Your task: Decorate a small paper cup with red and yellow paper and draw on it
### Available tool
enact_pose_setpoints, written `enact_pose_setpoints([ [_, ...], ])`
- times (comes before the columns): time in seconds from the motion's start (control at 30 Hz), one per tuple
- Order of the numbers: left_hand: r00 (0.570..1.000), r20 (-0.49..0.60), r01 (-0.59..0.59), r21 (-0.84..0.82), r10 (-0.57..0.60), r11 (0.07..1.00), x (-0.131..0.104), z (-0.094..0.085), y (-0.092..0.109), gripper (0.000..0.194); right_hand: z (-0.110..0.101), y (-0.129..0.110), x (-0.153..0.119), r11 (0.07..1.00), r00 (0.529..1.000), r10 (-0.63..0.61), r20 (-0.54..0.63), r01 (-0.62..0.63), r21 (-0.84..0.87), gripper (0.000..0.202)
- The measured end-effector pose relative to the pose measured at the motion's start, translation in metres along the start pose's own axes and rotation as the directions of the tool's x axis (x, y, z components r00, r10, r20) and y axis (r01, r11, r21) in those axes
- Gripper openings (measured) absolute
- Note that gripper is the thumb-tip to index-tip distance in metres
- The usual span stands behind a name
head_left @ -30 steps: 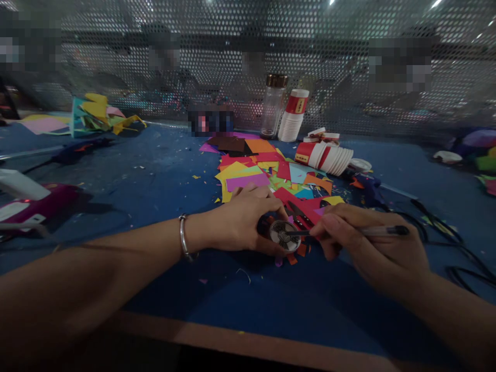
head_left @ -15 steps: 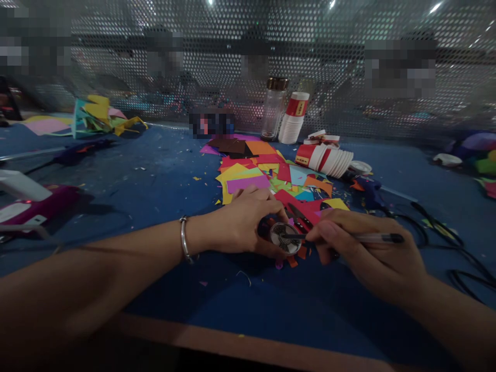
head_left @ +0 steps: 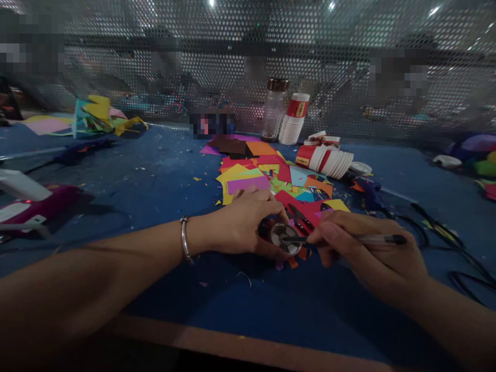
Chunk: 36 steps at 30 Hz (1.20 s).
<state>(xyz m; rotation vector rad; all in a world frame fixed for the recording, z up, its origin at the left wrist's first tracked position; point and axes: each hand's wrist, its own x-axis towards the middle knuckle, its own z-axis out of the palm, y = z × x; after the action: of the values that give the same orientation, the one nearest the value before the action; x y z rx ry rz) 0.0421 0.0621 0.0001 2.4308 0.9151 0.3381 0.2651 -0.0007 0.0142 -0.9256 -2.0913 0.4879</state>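
Observation:
My left hand [head_left: 251, 222], closed round a small dark cup [head_left: 285, 239], keeps it tilted with its pale round end facing right. Dark marks show on that round end. A pen [head_left: 382, 239] is pinched in my right hand [head_left: 360, 248], and its tip touches the round end or lies just over it. Behind the cup, dark scissors [head_left: 301, 219] lie on red paper [head_left: 289, 200]. Sheets of coloured paper [head_left: 248, 183] are spread just beyond my left hand.
Stacked paper cups [head_left: 291, 121] and a glass bottle [head_left: 273, 113] stand at the back; more cups [head_left: 325, 159] lie on their side. A glue gun [head_left: 368, 192] with black cable is at right, a purple device [head_left: 46, 206] at left. A perforated metal screen [head_left: 217, 67] rises behind.
The pen and my right hand have shifted very slightly right and down. Both hands keep their holds, and the cup stays in nearly the same place.

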Motion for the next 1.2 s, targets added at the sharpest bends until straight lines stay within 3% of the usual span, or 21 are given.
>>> enact_pose_setpoints([
  [0.2,0.999,-0.03,-0.032,-0.006,0.031,0.999,0.0,0.003,-0.002,0.053,0.0,-0.001,0.0,1.0,0.998,-0.002,-0.055,0.002,0.009,0.032],
  [0.4,0.989,-0.11,-0.099,0.023,0.1,0.995,0.002,0.005,-0.005,0.052,-0.001,0.004,-0.005,0.997,0.973,0.07,-0.221,-0.059,0.055,0.024],
  [0.6,0.939,-0.3,-0.153,0.075,0.169,0.985,0.002,0.005,-0.004,0.051,0.002,0.006,-0.001,0.995,0.909,0.072,-0.411,-0.091,-0.028,0.019],
  [0.8,0.852,-0.461,-0.135,0.264,0.248,0.955,-0.002,0.004,0.003,0.046,0.001,0.015,0.006,0.969,0.926,0.145,-0.348,-0.204,-0.139,0.016],
  [0.97,0.788,-0.533,-0.144,0.328,0.309,0.934,-0.004,0.005,0.004,0.045,0.001,0.02,0.008,0.945,0.94,0.208,-0.27,-0.265,-0.193,0.019],
  [1.2,0.777,-0.534,-0.232,0.248,0.333,0.94,0.0,0.007,-0.002,0.044,0.002,0.019,0.009,0.952,0.935,0.244,-0.257,-0.281,-0.119,0.016],
])
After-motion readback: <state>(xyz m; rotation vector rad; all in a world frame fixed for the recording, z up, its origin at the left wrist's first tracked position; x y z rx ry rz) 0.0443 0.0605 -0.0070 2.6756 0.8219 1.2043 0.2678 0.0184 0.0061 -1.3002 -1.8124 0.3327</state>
